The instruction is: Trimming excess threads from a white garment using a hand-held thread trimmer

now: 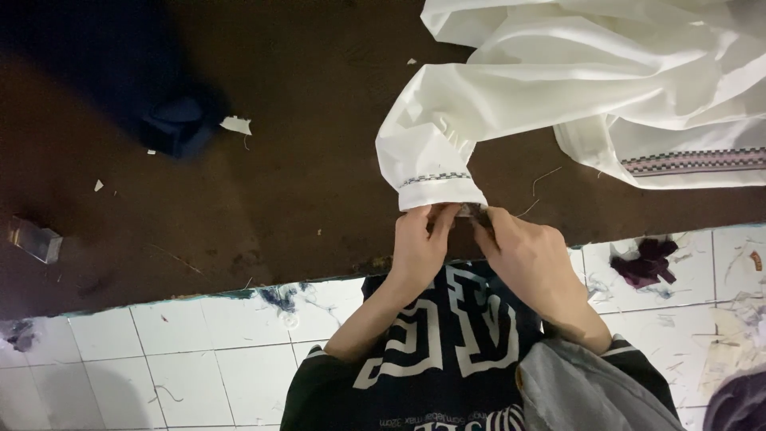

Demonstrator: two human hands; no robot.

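White garment (pixel 606 80), heaped on the brown mat (pixel 279 160), one sleeve drawn toward the mat's near edge. Cuff (pixel 435 187) with checked trim sits at that edge, directly above both hands. Left hand (pixel 419 247) and right hand (pixel 527 255) each pinch the cuff hem, apparently stretching it flat. Grey box (pixel 33 239) far left on the mat.

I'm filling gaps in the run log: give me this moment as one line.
left hand: pinching cuff edge | right hand: pinching cuff edge | white garment sleeve: on brown table | both hands side by side
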